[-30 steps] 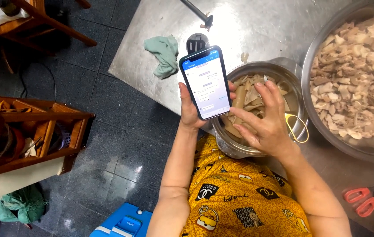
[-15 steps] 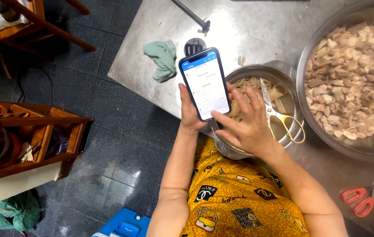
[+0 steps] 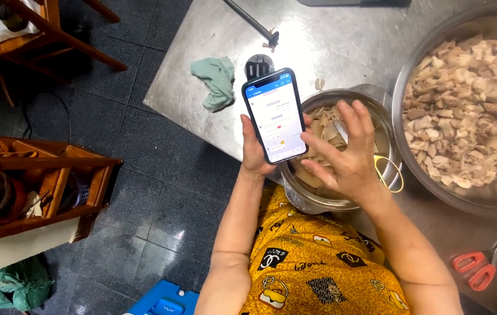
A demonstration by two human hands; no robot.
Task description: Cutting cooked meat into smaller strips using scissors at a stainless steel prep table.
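The left hand [image 3: 255,153] has its fingers clamped around a dark-framed smartphone with a lit white screen [image 3: 274,115], holding it above the near-left edge of the stainless steel table [image 3: 330,41]. The right hand [image 3: 347,160] hovers just beside the phone with fingers spread apart, over a small steel pot of pale cut strips [image 3: 371,99]. A crumpled green cloth [image 3: 216,81] lies near the table's left edge, with bare metal around it. A large steel basin of chopped pale pieces [image 3: 464,111] fills the right side, and red-handled scissors [image 3: 477,265] lie at the near-right corner.
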